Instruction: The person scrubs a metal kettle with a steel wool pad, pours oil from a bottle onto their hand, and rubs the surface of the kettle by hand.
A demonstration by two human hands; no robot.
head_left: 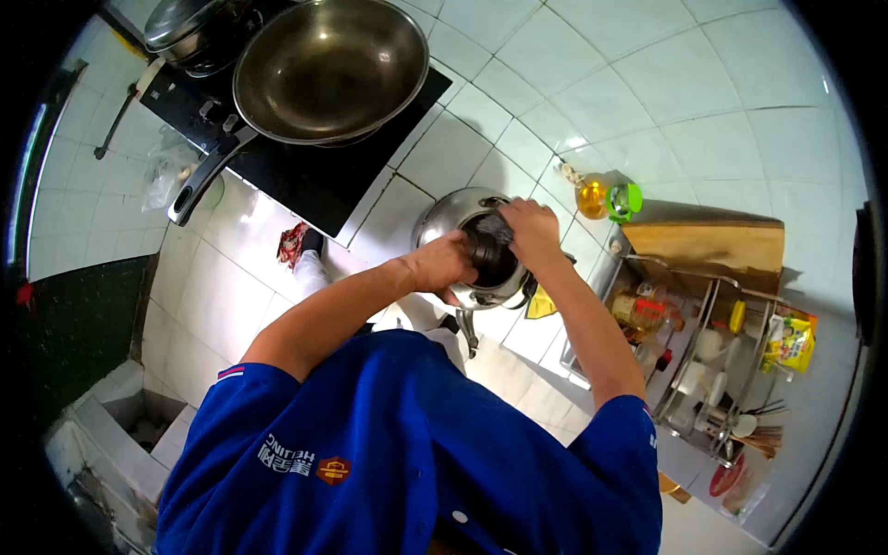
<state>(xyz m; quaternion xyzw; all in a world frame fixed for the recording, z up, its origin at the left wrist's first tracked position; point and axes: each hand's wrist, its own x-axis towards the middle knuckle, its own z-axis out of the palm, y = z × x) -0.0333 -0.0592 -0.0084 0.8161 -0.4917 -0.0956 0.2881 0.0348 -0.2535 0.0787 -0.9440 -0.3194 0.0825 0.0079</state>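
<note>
We find one round pot [435,220], shiny silver metal with a dark mouth, at the front edge of the tiled counter [394,217]. We count one pot here, one wok [333,74] on the black cooktop [314,185], and one amber bottle [592,198] near the counter's back edge. Both forearms converge on the mouth, the left hand [442,264] curled and the right hand [534,233] bent over a dark grey item [499,229], fingers drawn narrow; we cannot tell what either grips.

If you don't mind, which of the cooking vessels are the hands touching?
The silvery pot right of the stove; the long-handled pan and lidded pot, both on the stove, are untouched.
</note>
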